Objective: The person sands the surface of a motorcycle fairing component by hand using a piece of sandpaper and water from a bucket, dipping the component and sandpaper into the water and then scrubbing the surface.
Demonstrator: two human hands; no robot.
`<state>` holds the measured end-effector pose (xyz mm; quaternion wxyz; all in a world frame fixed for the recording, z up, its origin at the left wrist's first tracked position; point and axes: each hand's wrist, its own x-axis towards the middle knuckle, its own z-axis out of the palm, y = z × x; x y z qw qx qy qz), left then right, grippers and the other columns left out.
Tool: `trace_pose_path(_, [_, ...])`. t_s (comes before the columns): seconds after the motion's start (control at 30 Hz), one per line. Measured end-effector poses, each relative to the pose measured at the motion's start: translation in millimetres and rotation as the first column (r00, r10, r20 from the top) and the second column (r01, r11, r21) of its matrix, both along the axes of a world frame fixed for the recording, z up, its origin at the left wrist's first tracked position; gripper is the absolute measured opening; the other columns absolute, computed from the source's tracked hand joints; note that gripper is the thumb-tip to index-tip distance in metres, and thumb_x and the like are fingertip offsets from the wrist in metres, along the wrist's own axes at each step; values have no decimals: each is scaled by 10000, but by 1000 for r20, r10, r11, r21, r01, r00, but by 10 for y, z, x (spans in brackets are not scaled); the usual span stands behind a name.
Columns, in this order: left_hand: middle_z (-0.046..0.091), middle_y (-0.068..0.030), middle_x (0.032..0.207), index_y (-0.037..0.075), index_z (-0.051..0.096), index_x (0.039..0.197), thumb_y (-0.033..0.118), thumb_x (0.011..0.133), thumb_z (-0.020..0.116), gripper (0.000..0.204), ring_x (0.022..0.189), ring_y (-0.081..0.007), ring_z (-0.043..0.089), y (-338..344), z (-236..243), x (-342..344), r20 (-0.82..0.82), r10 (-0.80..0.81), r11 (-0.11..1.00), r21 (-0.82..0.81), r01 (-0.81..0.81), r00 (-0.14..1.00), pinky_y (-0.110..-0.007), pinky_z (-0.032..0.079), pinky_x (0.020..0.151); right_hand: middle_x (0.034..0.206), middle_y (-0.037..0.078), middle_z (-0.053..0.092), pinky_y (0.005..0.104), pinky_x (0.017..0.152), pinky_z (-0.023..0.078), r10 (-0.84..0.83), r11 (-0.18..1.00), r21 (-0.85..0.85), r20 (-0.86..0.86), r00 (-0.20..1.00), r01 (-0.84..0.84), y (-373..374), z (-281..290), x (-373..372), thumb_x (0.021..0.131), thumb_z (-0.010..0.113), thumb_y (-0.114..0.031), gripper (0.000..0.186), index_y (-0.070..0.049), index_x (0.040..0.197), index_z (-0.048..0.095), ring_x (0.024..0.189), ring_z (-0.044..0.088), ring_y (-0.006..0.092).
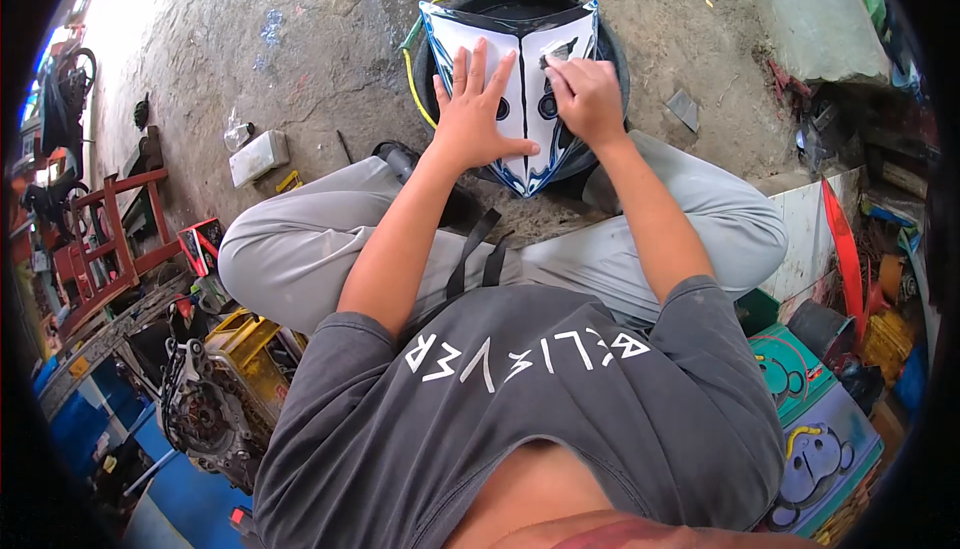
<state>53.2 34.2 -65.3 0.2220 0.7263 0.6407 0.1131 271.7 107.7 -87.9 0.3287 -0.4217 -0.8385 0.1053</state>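
A white, shield-shaped plastic panel (pixel 455 44) with black and blue edging rests on a round dark tub (pixel 615 69) between my bent legs. My left hand (pixel 470 119) lies spread over the panel's left half, thumb reaching the middle seam. My right hand (pixel 582 101) is on the right half, fingers curled closed near a dark, shiny patch (pixel 556 54) at the upper right; what they hold, if anything, is too small to make out. A thin yellow-green strip (pixel 420 94) runs around the tub's left side.
Concrete floor surrounds me, with a white block (pixel 258 157) and a small grey square (pixel 683 109). A red wooden frame (pixel 105 239), engine parts (pixel 200 409) and a yellow crate (pixel 250 349) crowd the left. A concrete slab (pixel 810 9) and coloured panels (pixel 820 459) are at right.
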Motion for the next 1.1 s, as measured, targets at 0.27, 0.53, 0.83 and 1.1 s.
trace_pose_path(0.27, [57,-202,1829,312,226,1751,661,535,974,1469,1673,-485,25,1,0,-1,10,2,1000,-7,-2,1000,-813,117,1229,927,96,783,427,791,492,-34,999,-36,-85,996,31,31,-79,7,1003,704,-197,175,-71,1069,804,887,754,282])
trace_pose_path(0.53, [59,-204,1829,311,228,1751,662,535,974,1469,1673,-487,31,5,-28,7,23,2,1000,19,-2,1000,-819,110,1225,879,111,741,432,772,503,-57,997,-43,107,993,62,148,-17,100,989,710,-167,176,-57,1099,792,846,719,309])
trace_pose_path(0.83, [53,-208,1829,300,225,1753,689,535,965,1477,1674,-485,20,14,9,19,17,-3,1000,0,3,1000,-816,104,1226,895,92,768,450,723,497,-125,991,-52,19,992,126,193,-20,135,994,685,-203,177,-74,1031,800,834,734,291])
trace_pose_path(1.1, [52,-207,1829,298,220,1754,659,538,974,1476,1673,-487,14,25,40,28,26,-7,1000,-11,8,1000,-815,104,1228,979,100,799,441,796,510,-95,993,-70,-59,994,90,155,-29,83,973,689,-124,176,-76,1121,772,903,753,288])
